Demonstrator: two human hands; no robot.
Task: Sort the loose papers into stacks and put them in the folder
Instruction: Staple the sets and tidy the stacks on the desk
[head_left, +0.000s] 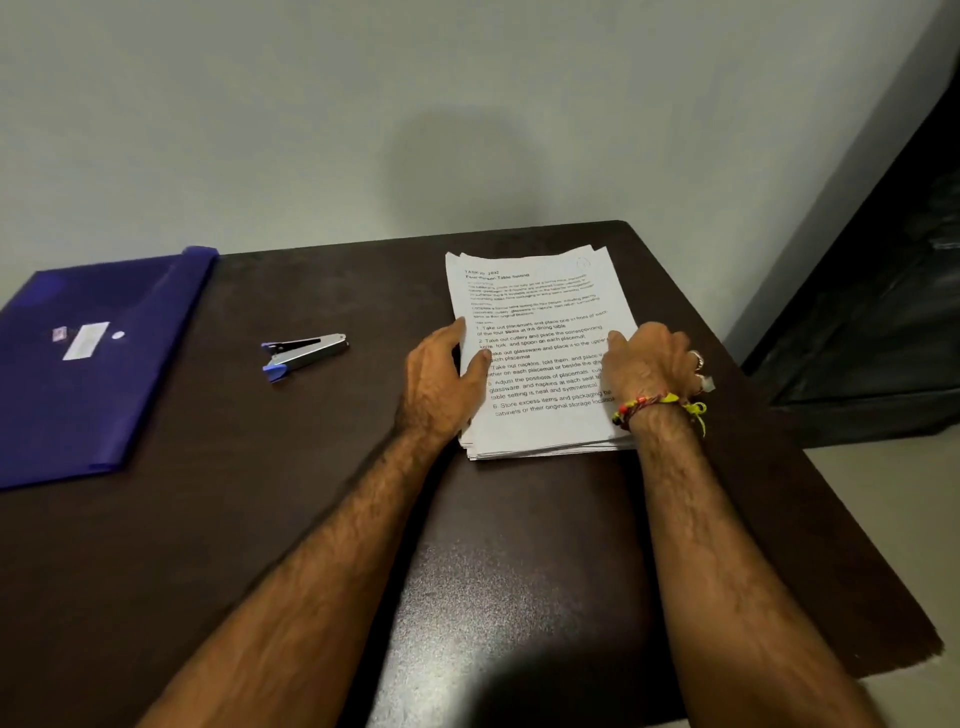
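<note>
Both forearms are reaching forward across the dark brown table (519, 545) to a stack of printed papers (540, 291) lying near its far right corner. The left hand (441, 374) is clasping the stack's left edge, thumb lying on the top sheet and fingers curling under the side. The right hand (649, 358) is sitting on the stack's right edge with its fingers bent down over it; whether they are actually gripping the sheets is hard to tell from here. A beaded thread bracelet (660, 405) is circling that wrist.

The blue plastic folder (88, 364) is lying flat and closed at the table's left edge, well apart from the papers, its contents not showing.

The stack's long axis is running away from the person, heading at the far end, tilted slightly. A stapler (304, 356) is resting between folder and papers.
</note>
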